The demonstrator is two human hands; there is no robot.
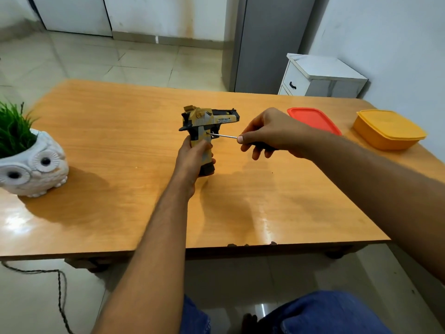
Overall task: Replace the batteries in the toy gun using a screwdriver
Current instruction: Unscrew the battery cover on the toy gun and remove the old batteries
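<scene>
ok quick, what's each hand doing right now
Left hand: fingers curled round the grip of the toy gun, holding it upright on the table.
Right hand: holding the screwdriver, tip at the gun's grip.

A white owl-shaped planter [32,165] with green grass-like leaves stands at the left edge of the wooden table [120,131]. Near the far right corner lies a red lid [313,119], and just beside it, at the right edge, sits a yellow lidded container [387,130]. Beyond the far right corner stands a white bedside cabinet [320,77]. A dark cord [59,290] trails on the tiled floor by the near left corner.
</scene>
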